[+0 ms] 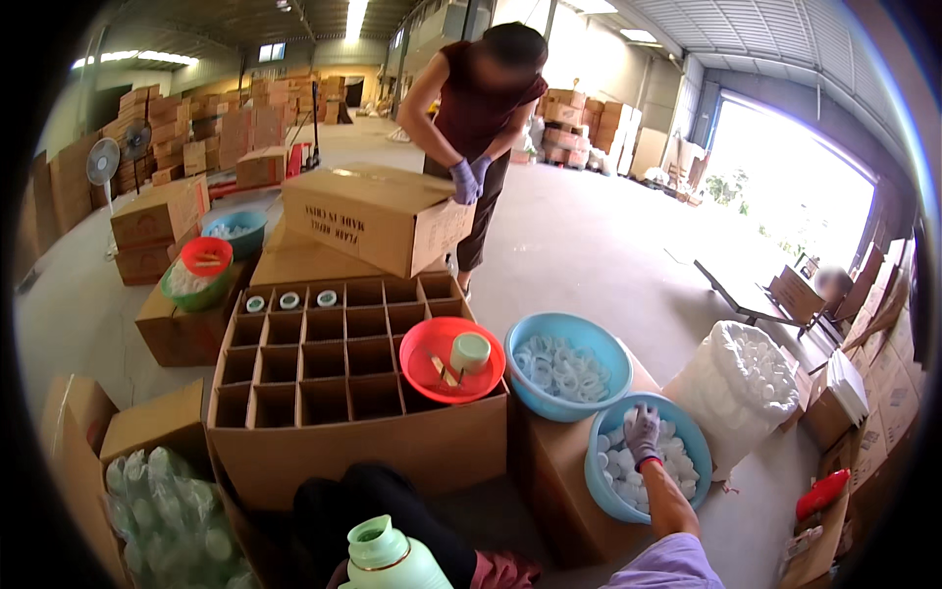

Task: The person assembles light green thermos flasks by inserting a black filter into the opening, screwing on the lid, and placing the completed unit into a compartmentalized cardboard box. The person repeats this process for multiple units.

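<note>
My right hand, in a grey-purple glove, reaches over a light-blue basin of small white plastic caps. Its fingers are curled; what they pinch, if anything, is too small to make out. A mint-green vacuum flask with a bare, uncapped neck stands tilted at the lower edge, in front of my dark-clothed leg. Only a dark sliver shows on the flask's left side, so my left hand's fingers are hidden. Ahead lies a divided carton, with three white-topped flasks in its far-left cells.
A red basin with a pale green cup rests on the carton's dividers. Beside it stands a blue basin of clear rings. A white sack sits at right, bagged green bottles at left. Across, a co-worker handles a closed carton.
</note>
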